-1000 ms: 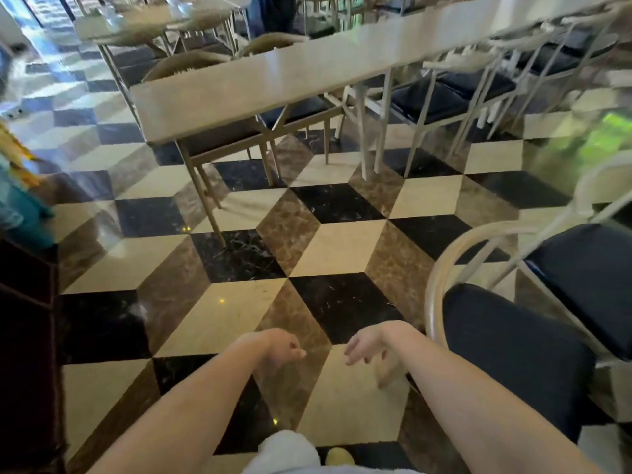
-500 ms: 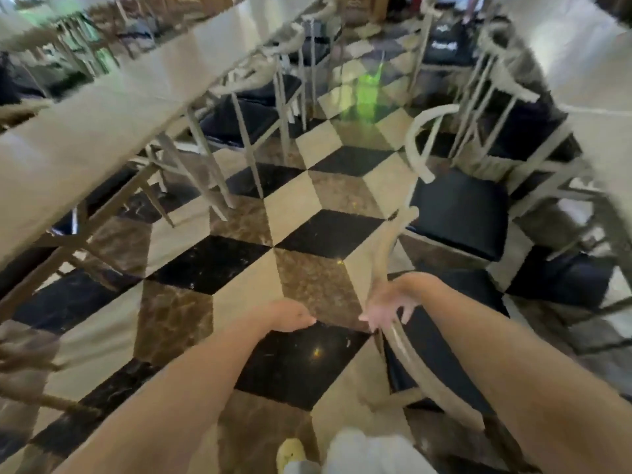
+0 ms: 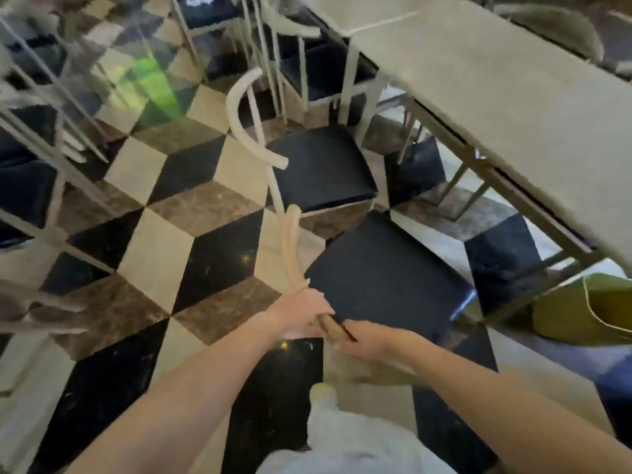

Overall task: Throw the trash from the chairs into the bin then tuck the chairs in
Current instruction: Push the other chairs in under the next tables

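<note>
I am seeing my left hand [image 3: 301, 311] and right hand [image 3: 367, 340] both clenching the curved backrest of the near chair [image 3: 383, 278], its dark seat sitting just beside the table [image 3: 496, 97], second chair [image 3: 321, 165] standing beyond it, green bag [image 3: 588, 309] lying under the table.

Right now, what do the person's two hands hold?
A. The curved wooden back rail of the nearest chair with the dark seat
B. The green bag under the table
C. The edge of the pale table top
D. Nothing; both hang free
A: the left hand and right hand both close their grip on the curved wooden back rail of the nearest dark-seated chair.
</note>
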### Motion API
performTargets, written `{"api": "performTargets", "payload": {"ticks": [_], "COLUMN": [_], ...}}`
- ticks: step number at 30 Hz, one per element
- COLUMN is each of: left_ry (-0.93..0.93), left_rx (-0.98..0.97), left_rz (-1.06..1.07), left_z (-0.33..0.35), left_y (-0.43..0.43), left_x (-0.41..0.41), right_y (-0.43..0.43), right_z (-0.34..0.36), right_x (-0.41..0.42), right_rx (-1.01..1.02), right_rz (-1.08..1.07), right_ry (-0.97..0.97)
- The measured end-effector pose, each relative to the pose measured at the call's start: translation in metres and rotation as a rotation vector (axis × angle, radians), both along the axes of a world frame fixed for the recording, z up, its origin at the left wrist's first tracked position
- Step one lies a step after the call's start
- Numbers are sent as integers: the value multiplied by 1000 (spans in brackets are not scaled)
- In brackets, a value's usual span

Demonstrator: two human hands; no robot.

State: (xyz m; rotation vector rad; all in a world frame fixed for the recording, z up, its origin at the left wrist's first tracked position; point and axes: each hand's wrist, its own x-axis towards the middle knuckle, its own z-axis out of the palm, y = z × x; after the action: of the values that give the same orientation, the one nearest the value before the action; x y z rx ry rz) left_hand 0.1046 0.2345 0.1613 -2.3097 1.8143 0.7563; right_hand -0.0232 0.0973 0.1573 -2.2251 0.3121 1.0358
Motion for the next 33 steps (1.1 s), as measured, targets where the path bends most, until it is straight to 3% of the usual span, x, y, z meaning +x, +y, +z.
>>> {"api": "performTargets", "payload": {"ticks": [3, 8, 15, 21, 25, 33], "left_ry": [67, 91, 26, 86, 118, -3], "left_rx": [-21, 33, -37, -16, 32, 229], "left_rz": [-51, -206, -326, -354, -363, -510], "left_z": [-5, -13, -23, -16, -21, -16], "left_y": [-9, -22, -25, -23, -28, -49], "left_x": [20, 46, 88, 111, 117, 123], "right_y": [19, 38, 75, 73, 77, 51], "right_z": [-4, -14, -21, -11, -16, -16], "right_x": [2, 9, 3, -9, -22, -36], "right_rx": [36, -154, -650, -490, -500, -418], "right_rz": [-239, -371, -642, -736, -741, -685], "right_ry": [-32, -84, -186, -112, -190, -52]}}
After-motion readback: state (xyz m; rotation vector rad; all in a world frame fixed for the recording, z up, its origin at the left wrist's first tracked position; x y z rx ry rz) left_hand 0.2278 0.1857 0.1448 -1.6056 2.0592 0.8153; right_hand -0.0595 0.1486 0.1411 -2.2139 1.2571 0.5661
